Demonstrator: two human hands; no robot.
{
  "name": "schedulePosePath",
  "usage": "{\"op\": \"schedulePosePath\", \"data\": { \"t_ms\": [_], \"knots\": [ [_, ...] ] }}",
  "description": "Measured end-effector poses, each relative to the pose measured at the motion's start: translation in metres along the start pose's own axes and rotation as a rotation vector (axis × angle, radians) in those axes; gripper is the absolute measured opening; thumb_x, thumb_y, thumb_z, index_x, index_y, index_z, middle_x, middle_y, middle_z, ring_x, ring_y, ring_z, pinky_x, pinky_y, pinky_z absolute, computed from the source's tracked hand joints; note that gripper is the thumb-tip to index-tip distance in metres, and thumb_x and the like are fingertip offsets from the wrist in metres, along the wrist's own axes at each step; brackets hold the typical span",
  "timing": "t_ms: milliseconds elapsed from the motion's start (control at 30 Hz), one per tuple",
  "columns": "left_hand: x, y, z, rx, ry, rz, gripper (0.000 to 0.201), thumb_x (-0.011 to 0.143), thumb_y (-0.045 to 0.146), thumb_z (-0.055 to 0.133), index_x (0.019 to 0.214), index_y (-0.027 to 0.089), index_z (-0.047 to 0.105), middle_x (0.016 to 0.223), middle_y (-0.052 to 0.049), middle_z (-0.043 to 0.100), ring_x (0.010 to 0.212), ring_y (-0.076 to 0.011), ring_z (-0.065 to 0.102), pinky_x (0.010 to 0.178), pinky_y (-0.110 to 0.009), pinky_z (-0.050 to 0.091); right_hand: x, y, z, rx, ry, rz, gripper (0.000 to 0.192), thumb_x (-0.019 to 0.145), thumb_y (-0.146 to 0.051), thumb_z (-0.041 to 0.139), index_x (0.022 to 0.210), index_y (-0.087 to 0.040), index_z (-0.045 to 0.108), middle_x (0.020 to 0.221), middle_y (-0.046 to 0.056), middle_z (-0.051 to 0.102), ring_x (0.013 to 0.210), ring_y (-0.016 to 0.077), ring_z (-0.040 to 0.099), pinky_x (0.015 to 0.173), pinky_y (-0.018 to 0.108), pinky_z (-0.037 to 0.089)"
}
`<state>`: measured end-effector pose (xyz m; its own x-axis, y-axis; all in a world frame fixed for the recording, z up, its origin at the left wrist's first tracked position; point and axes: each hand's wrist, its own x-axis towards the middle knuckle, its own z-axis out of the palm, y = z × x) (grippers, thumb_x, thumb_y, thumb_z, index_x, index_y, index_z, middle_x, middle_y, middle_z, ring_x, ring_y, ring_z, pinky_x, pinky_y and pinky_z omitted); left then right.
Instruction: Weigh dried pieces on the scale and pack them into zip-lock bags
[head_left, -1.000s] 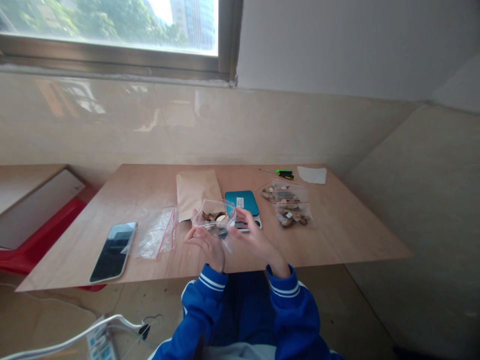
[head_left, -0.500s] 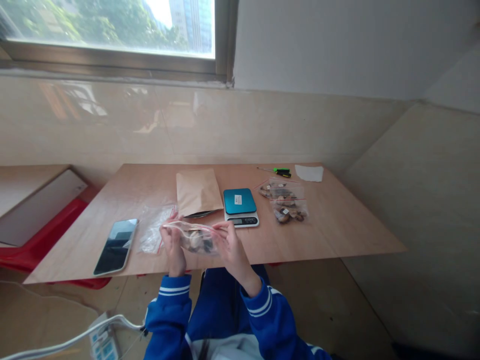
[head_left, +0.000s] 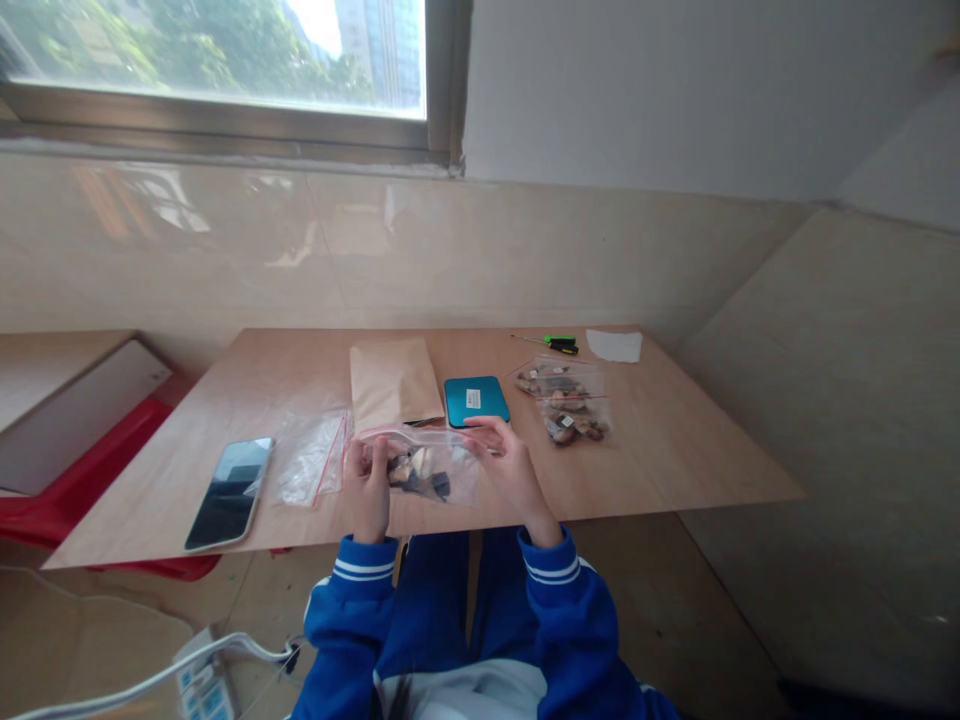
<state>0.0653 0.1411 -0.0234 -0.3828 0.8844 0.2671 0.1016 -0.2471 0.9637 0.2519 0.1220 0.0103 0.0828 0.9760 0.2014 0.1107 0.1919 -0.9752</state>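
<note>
A clear zip bag [head_left: 459,486] with a reddish seal strip hangs between my two hands over the table's front edge. Dark and pale pieces [head_left: 422,466], perhaps dried mushrooms, lie inside it. My left hand [head_left: 370,485] pinches the bag's upper left corner, thumb toward me. At the upper right corner, my right hand [head_left: 510,465] grips the seal edge between thumb and fingers. Just behind the bag, the kitchen scale [head_left: 474,400] shows its teal plate; its display is mostly hidden. A brown paper pouch [head_left: 396,380] lies left of the scale.
Flat empty zip bags [head_left: 306,455] and a smartphone [head_left: 229,494] lie on the left. Filled zip bags [head_left: 574,410] sit right of the scale. Behind them are screwdrivers [head_left: 561,344] and a white paper [head_left: 615,346]. A power strip [head_left: 204,680] is on the floor.
Both hands have shifted right with the zip bag. My right hand has slid toward the bag's right corner, so the bag is stretched wider and flatter, now covering the scale's display.
</note>
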Motion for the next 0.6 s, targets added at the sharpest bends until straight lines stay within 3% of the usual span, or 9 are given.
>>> {"op": "schedulePosePath", "data": {
  "t_ms": [100,200,333,500,600],
  "knots": [
    [-0.008,0.012,0.014,-0.116,0.008,-0.051,0.033,0.086,0.051,0.057,0.074,0.02,0.054,0.061,0.004,0.054,0.055,-0.0102,0.052,0.053,-0.021,0.042,-0.005,0.012,0.0,0.206,-0.021,0.072,0.042,0.079,-0.053,0.068,0.106,-0.022,0.063,0.11,0.009,0.072,0.104,0.0234,0.069,0.089,0.039,0.055],
    [-0.012,0.016,0.02,-0.181,-0.028,-0.101,0.029,0.086,0.049,0.057,0.083,0.021,0.058,0.069,0.002,0.06,0.062,-0.0123,0.058,0.056,-0.022,0.046,-0.007,0.019,-0.003,0.303,0.036,0.127,0.039,0.081,-0.053,0.066,0.102,-0.02,0.065,0.099,0.009,0.075,0.096,0.0244,0.071,0.091,0.042,0.055],
    [-0.012,0.017,0.022,-0.182,-0.088,-0.069,0.029,0.085,0.049,0.059,0.079,0.02,0.061,0.076,0.0,0.064,0.075,-0.0158,0.064,0.07,-0.026,0.051,-0.008,0.016,-0.01,0.228,0.181,0.1,0.035,0.084,-0.052,0.062,0.094,-0.019,0.068,0.095,0.008,0.076,0.093,0.0259,0.072,0.091,0.043,0.054],
    [-0.015,0.023,0.033,-0.334,-0.089,-0.213,0.03,0.085,0.049,0.058,0.08,0.019,0.058,0.069,-0.001,0.068,0.063,-0.0163,0.066,0.055,-0.025,0.048,-0.009,0.008,-0.015,0.115,0.196,0.058,0.036,0.089,-0.053,0.053,0.101,-0.021,0.064,0.098,0.009,0.075,0.092,0.027,0.072,0.085,0.042,0.056],
    [-0.017,0.026,0.039,-0.398,-0.077,-0.252,0.027,0.082,0.045,0.064,0.084,0.019,0.056,0.072,-0.001,0.07,0.065,-0.0168,0.069,0.057,-0.025,0.05,-0.01,0.001,-0.018,0.105,0.236,0.005,0.033,0.09,-0.051,0.054,0.103,-0.022,0.063,0.104,0.008,0.073,0.092,0.0251,0.071,0.085,0.039,0.056]
  ]
}}
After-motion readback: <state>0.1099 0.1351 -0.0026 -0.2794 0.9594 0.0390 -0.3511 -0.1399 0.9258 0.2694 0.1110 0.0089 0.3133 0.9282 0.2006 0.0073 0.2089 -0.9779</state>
